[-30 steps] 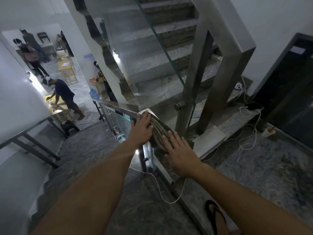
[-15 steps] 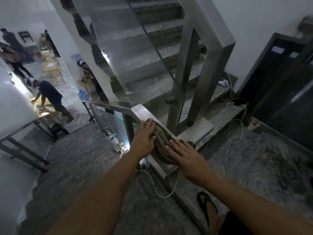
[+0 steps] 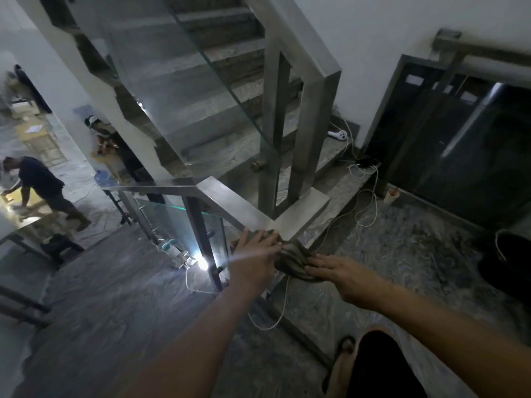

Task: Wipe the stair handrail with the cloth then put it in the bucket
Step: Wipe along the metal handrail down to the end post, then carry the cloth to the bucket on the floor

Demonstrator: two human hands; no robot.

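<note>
Currently both palms press the striped cloth [image 3: 293, 261] flat onto the steel handrail [image 3: 227, 202] at its near end; neither the left hand [image 3: 258, 248] nor the right hand [image 3: 339, 275] is closed, fingers spread. Even downward pressure should keep the cloth from slipping off the rail's edges. A dark bucket [image 3: 508, 265] sits well apart at right, across open floor.

Both forearms are bare, no sleeves, watch or rings showing; below the right hand [image 3: 349, 278], dark shorts [image 3: 385, 366] and a flip-flop [image 3: 343, 347].
</note>
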